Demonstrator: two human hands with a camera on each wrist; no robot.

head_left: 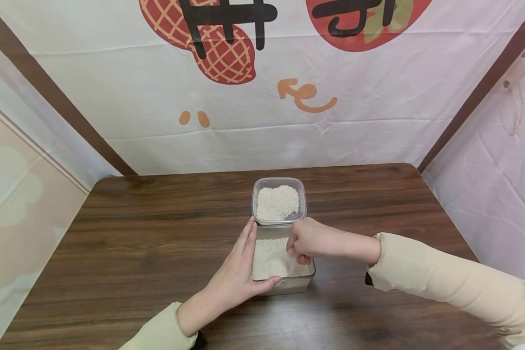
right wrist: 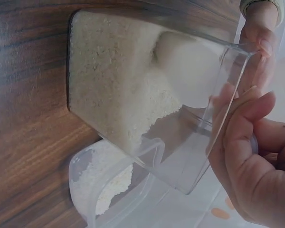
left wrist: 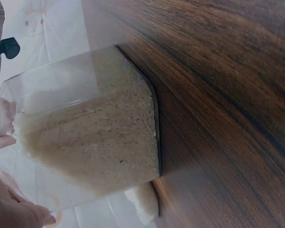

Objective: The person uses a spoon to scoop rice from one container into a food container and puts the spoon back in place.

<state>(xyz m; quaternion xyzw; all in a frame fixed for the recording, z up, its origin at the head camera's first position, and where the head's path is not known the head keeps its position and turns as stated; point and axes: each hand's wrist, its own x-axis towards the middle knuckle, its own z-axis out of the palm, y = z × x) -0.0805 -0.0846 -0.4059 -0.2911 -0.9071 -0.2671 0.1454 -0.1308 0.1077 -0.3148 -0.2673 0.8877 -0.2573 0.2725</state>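
A clear, square-mouthed container (head_left: 288, 286) of rice (head_left: 269, 255) stands near the middle of the table. My left hand (head_left: 236, 270) rests against it, fingers straight along the left side and thumb across the near rim. Over the mouth, my right hand (head_left: 308, 239) has its fingers curled round the handle of a whitish scoop. The rounded bowl of the scoop (right wrist: 187, 71) shows through the wall in the right wrist view, partly sunk in the rice. Right behind the container, a smaller clear plastic box (head_left: 304, 197) holds a mound of rice (head_left: 277, 201).
The dark wood-grain table (head_left: 157, 253) extends to both sides. A white printed cloth (head_left: 262, 141) hangs behind its far edge, with more cloth at left and right. The container's far rim stands close to the box's near rim.
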